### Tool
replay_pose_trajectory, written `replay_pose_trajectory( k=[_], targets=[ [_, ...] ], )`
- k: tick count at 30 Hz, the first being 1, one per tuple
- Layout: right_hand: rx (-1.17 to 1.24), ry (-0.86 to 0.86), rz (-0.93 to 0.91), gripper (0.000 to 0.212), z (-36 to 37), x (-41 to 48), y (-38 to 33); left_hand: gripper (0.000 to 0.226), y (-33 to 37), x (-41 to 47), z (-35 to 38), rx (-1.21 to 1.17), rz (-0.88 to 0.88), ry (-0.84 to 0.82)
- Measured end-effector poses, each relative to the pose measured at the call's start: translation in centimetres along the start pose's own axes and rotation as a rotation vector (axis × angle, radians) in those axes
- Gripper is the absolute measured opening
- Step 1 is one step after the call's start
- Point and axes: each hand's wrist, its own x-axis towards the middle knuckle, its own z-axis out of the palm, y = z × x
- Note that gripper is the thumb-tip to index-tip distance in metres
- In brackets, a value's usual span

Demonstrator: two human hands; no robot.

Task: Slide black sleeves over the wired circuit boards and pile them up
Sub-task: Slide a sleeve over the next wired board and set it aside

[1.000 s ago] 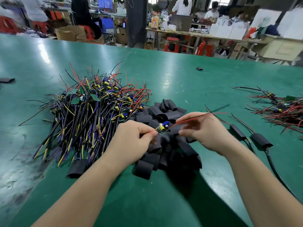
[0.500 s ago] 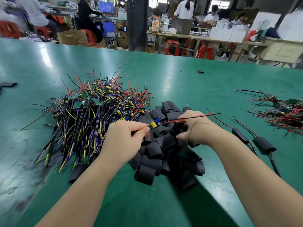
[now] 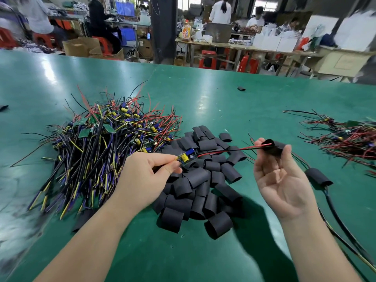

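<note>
The left hand (image 3: 146, 176) pinches the near end of a small circuit board (image 3: 186, 157) between thumb and forefinger. The right hand (image 3: 282, 180) lies palm up with its lower fingers relaxed, and its thumb and fingertips grip one black sleeve (image 3: 273, 149) by its sides. Both are raised over the green table (image 3: 203, 102).

On the left of the table spreads the heap of wired boards (image 3: 101, 149), not yet sleeved. The pile of loose sleeves (image 3: 203, 180) lies just beside it, under the hands. A second tangle (image 3: 350, 139) of red wires sits well apart at the far right. Whether those boards are covered cannot be told. A sleeved board (image 3: 318, 176) lies near the right wrist, its cable trailing toward the camera.

The red and black leads (image 3: 227, 151) run from the held board to the mouth of the sleeve, and their tips seem just inside it.

The step in hand looks like threading. It will likely go best if the right fingers squeeze the sleeve's edges so its flat mouth bows open. The left hand can keep the two leads taut and together, feed them straight through, and bring the board in level and end-first. The yellow capacitor (image 3: 184, 157) stands proud and may snag the rim, so that side needs slack.
</note>
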Motion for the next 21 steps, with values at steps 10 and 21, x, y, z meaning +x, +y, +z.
replay_pose_trajectory(
  k=[10,21],
  targets=[
    [-0.013,-0.082,-0.009,0.035,0.9,-1.5,0.0,0.008,-0.6,0.0,0.2,0.031,-0.021,0.044],
    [-0.424,-0.017,-0.357,0.021,0.7,-1.4,1.2,0.012,0.5,-0.5,0.6,0.248,0.131,0.093]
  ],
)
